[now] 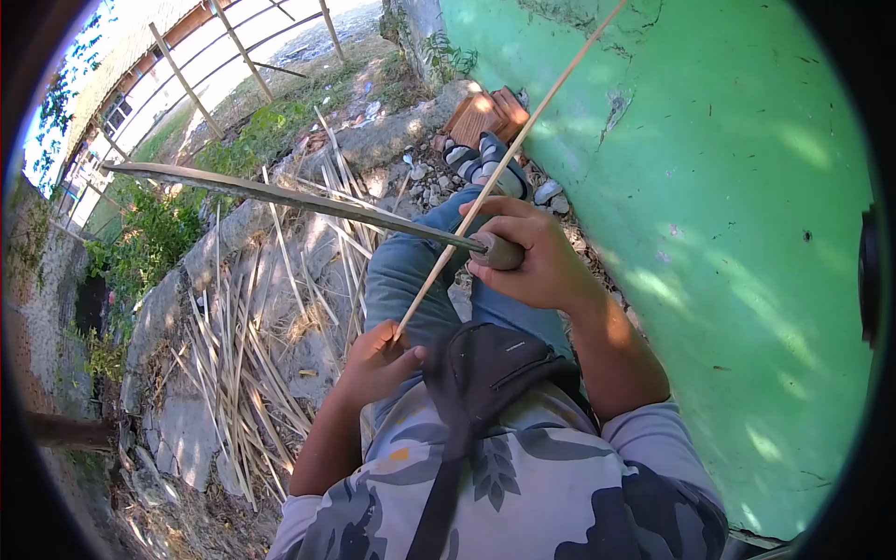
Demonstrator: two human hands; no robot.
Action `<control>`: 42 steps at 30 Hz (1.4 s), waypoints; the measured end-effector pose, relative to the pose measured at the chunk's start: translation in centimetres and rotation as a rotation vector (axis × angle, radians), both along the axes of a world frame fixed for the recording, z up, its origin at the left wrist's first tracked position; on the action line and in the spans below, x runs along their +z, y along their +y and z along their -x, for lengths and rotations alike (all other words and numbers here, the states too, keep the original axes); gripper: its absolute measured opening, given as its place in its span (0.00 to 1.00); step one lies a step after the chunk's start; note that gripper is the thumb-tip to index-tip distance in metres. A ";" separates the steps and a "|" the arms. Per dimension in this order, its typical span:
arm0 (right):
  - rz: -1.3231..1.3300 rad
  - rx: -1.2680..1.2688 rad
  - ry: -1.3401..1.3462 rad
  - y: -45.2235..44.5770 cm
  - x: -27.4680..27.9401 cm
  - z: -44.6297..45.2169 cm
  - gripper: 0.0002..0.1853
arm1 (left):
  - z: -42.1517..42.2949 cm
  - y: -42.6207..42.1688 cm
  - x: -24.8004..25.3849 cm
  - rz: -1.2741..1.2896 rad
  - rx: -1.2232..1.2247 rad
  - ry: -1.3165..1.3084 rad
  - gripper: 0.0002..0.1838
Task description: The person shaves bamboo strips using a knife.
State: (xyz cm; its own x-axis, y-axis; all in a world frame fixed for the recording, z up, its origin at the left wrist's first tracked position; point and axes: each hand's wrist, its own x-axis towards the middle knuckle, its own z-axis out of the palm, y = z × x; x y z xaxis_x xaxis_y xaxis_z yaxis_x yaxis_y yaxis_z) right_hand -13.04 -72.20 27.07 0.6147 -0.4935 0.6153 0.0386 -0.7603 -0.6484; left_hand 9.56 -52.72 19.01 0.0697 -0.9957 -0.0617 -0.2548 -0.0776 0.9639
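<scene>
A long, pale wooden strip (511, 152) was pinched low by the left hand (381, 362), seemingly for steadiness; across it, a long, brown-handled metal knife (308, 200) was gripped by the right hand (546, 257).

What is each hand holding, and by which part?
The right hand holds a long-bladed knife by its handle. The left hand grips a long, thin, pale strip near its lower end.

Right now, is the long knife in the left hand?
No, the right hand holds the long knife by its handle, while the left hand grips the pale strip.
</scene>
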 end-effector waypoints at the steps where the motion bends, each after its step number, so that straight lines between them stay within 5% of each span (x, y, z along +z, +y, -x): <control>1: -0.028 -0.037 0.051 0.0 -0.4 0.4 0.12 | -0.4 0.1 0.3 -0.026 0.020 0.010 0.17; 5: -0.070 -0.150 0.391 0.5 -1.2 0.9 0.12 | -0.7 -0.3 0.7 -0.109 0.076 0.026 0.17; 14: 0.372 -0.238 0.432 -0.3 -2.5 0.1 0.10 | 0.6 -1.4 1.4 -0.042 -0.010 0.141 0.15; 20: 0.340 -0.321 0.472 -1.1 -2.6 0.8 0.10 | 2.4 -1.7 1.2 -0.203 0.058 0.490 0.12; 27: 0.195 -0.246 0.553 -1.8 -4.3 0.2 0.11 | 3.2 -1.7 0.0 -0.137 0.076 0.404 0.12; 42: 0.348 -0.263 0.530 -2.2 -5.3 -2.2 0.09 | 2.8 -2.6 1.1 -0.235 0.184 0.519 0.12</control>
